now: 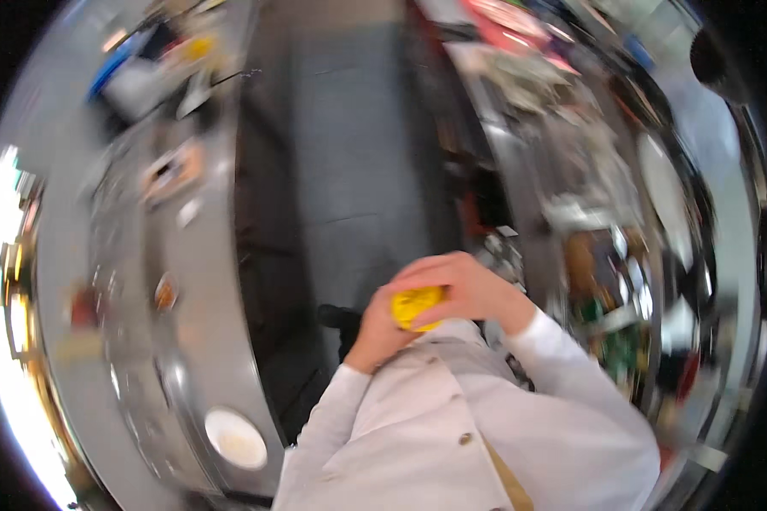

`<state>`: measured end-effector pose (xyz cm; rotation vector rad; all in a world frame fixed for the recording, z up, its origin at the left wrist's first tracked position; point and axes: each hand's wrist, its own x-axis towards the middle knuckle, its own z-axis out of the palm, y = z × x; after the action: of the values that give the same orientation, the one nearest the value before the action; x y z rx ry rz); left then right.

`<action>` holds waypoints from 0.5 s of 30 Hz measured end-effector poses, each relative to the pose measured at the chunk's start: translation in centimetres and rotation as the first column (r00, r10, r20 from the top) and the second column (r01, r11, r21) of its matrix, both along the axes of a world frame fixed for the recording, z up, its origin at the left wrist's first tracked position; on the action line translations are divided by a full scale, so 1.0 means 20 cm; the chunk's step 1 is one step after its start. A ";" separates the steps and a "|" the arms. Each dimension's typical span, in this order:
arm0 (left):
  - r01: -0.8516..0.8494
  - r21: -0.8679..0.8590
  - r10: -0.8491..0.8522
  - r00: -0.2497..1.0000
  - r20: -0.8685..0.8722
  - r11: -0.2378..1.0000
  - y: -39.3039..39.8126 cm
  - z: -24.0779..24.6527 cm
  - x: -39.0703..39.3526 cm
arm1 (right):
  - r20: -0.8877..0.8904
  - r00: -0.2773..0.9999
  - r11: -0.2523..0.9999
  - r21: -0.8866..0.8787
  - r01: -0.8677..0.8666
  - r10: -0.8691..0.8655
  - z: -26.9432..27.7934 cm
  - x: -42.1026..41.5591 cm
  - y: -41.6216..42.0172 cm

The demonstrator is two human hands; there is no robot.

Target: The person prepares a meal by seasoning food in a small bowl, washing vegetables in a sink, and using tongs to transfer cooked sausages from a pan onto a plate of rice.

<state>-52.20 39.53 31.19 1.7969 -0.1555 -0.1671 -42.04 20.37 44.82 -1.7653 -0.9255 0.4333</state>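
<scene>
Close in front of my white buttoned coat (415, 409), both hands are around a small round thing with a bright yellow top (417, 306), perhaps a lidded jar. My left hand (380, 329) wraps its left side. Over its top and right side lies my right hand (470, 287), the fingers reaching across the yellow surface. The hands hide most of the thing below its top, and the view is blurred by motion.
A metal counter (211, 255) on the left bears a white bowl (235, 439), a small dish with orange contents (165, 292) and an orange-edged box (174, 172). Dark grey floor (358, 153) runs between it and a cluttered counter on the right with plastic bags (581, 160).
</scene>
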 end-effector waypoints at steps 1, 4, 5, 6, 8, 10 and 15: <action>0.139 0.092 -0.144 0.989 0.045 0.986 -0.07 0.05 0.00 | 0.016 1.000 1.000 -0.014 0.021 -0.021 0.00 -0.03 -0.10; 0.302 0.087 -0.307 0.951 0.046 0.949 -0.28 0.02 -0.01 | -0.208 0.960 0.980 0.022 0.198 -0.189 -0.08 -0.17 -0.33; 0.302 0.041 -0.303 0.953 0.016 0.952 -0.34 0.00 0.00 | -0.325 0.917 0.965 0.042 0.260 -0.233 -0.08 -0.23 -0.39; 0.329 -0.046 -0.330 0.944 -0.022 0.943 -0.41 0.03 -0.01 | -0.428 0.867 0.947 0.070 0.312 -0.254 -0.05 -0.28 -0.44; 0.334 -0.207 -0.362 0.925 -0.115 0.919 -0.51 0.07 -0.04 | -0.456 0.830 0.935 -0.011 0.354 -0.320 -0.06 -0.37 -0.55; 0.449 -0.089 -0.455 0.888 -0.062 0.889 -0.57 0.05 -0.03 | -0.389 0.819 0.896 -0.042 0.443 -0.423 -0.08 -0.46 -0.63; 0.589 0.274 -0.637 0.759 0.135 0.760 -0.82 0.12 0.14 | -0.046 0.687 0.689 -0.072 0.721 -0.725 -0.06 -0.72 -0.84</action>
<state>-49.36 23.21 33.60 1.9198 -0.9365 -0.4717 -56.37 3.63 43.61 -1.9793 -0.0990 -0.0110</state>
